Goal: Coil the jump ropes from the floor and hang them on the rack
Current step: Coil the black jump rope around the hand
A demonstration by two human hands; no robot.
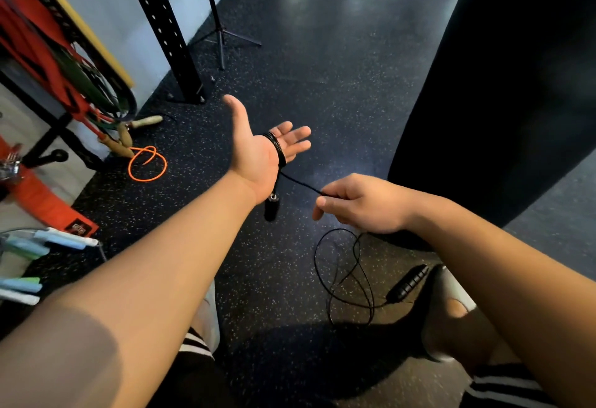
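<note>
My left hand is held out palm up with fingers straight. Several turns of a thin black jump rope are wound around its palm. One black handle hangs below that wrist. From the coil the cord runs to my right hand, which pinches it between thumb and fingers. The slack cord loops on the floor below, ending at the second black handle beside my right knee. An orange jump rope with wooden handles lies on the floor at the left.
A rack with red and green bands stands at the far left. Near it are a black perforated upright post and a tripod stand. Light blue rope handles hang at lower left. A large black punching bag fills the right.
</note>
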